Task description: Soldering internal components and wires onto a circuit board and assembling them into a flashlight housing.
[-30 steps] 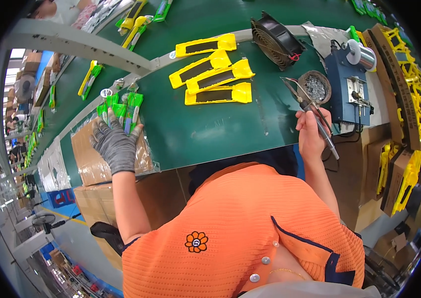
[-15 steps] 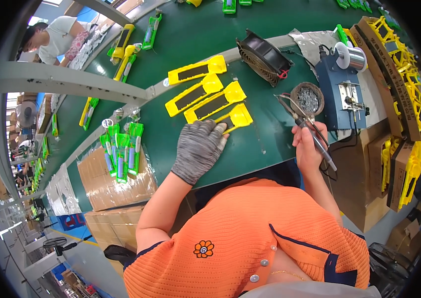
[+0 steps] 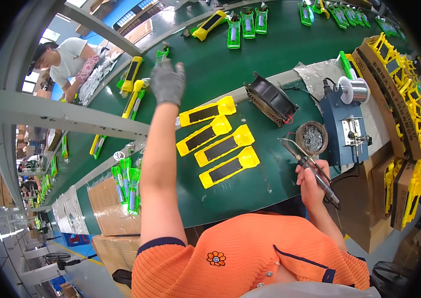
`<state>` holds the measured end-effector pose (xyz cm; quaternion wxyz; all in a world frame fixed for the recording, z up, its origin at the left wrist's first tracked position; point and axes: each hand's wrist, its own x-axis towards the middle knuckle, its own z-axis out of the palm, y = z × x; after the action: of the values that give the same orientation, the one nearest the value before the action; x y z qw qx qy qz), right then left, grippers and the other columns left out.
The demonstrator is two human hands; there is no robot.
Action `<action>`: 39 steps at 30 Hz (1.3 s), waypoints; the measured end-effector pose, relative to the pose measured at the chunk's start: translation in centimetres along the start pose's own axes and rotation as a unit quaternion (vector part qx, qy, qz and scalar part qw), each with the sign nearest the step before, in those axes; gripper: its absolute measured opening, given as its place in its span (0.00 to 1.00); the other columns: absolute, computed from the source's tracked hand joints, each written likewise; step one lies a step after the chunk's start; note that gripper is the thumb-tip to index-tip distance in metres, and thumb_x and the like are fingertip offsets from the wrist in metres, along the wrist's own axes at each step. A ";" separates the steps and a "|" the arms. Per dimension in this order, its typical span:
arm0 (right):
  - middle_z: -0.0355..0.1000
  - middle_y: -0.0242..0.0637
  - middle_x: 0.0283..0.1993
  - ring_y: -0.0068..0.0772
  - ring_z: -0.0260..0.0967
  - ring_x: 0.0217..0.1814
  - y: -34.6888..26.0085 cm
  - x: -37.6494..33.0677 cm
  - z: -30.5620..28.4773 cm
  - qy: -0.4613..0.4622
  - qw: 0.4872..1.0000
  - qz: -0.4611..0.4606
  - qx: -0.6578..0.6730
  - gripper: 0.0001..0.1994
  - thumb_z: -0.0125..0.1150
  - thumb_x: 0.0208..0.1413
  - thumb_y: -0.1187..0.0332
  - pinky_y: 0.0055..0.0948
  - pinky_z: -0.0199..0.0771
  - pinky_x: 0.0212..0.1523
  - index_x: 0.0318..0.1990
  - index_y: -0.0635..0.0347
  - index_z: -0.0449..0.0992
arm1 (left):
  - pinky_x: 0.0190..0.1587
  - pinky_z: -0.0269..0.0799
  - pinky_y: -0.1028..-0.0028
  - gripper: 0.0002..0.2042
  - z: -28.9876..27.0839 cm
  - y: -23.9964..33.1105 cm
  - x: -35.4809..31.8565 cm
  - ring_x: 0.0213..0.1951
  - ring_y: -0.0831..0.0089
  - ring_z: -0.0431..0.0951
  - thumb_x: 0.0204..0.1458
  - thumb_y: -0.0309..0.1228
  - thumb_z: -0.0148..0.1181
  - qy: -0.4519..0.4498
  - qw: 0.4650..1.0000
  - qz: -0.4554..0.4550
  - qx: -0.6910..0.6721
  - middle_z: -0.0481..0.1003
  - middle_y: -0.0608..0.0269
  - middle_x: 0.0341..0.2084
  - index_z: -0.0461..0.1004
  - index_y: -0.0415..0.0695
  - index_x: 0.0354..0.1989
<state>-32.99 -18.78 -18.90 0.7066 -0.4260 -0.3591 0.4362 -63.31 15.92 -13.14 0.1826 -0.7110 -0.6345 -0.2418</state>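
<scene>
Overreach past the bench's (image 3: 240, 198) far edge could make the left hand (image 3: 167, 83), its grip impossible to tell, fumble the green casing (image 3: 162, 53); the right hand (image 3: 311, 185) pinches a soldering iron (image 3: 327, 189).

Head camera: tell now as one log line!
left hand: gloved, near green piece; right hand: holding soldering iron; four yellow pieces: on table

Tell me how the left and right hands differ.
The left hand wears a grey glove; the right hand is bare.
The left hand is stretched far forward, close to a green holder; the right hand, farther back, grips a soldering iron.
Both forearms are bare.
</scene>
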 end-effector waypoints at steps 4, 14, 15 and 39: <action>0.73 0.50 0.34 0.25 0.68 0.24 0.1 -0.8 -0.6 -0.021 1.000 0.006 0.008 0.11 0.56 0.60 0.77 0.25 0.72 0.29 0.46 0.63 0.62 | 0.59 0.67 0.58 0.23 5.1 -3.1 5.1 0.58 0.56 0.74 0.56 0.45 0.57 -0.197 0.953 -0.186 0.135 0.74 0.51 0.54 0.71 0.45 0.55; 0.70 0.40 0.28 0.29 0.70 0.27 0.0 1.2 0.7 -0.054 0.998 0.024 0.031 0.08 0.54 0.63 0.75 0.50 0.76 0.54 0.46 0.61 0.62 | 0.49 0.73 0.58 0.24 -0.7 -5.4 1.9 0.44 0.47 0.79 0.53 0.50 0.60 -0.082 0.992 0.002 -0.090 0.79 0.44 0.40 0.78 0.41 0.47; 0.69 0.39 0.28 0.29 0.70 0.28 0.0 1.6 0.9 -0.062 0.997 0.030 0.040 0.08 0.53 0.64 0.75 0.53 0.74 0.55 0.46 0.61 0.62 | 0.50 0.73 0.67 0.23 -4.2 -4.3 -0.3 0.42 0.59 0.81 0.53 0.45 0.63 -0.037 0.995 0.037 -0.085 0.81 0.51 0.39 0.77 0.44 0.53; 0.70 0.41 0.29 0.32 0.73 0.30 -0.9 0.9 3.8 -0.163 0.984 0.008 0.068 0.09 0.51 0.64 0.76 0.62 0.71 0.58 0.50 0.62 0.63 | 0.53 0.67 0.61 0.18 -18.3 1.4 -23.9 0.48 0.60 0.75 0.41 0.29 0.70 -0.240 0.906 0.175 -0.301 0.78 0.66 0.47 0.80 0.54 0.44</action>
<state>-35.69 -17.06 -16.50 0.6624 -0.3033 -0.4356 0.5287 -65.79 -14.04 -11.89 -0.1585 -0.8685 -0.4216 -0.2072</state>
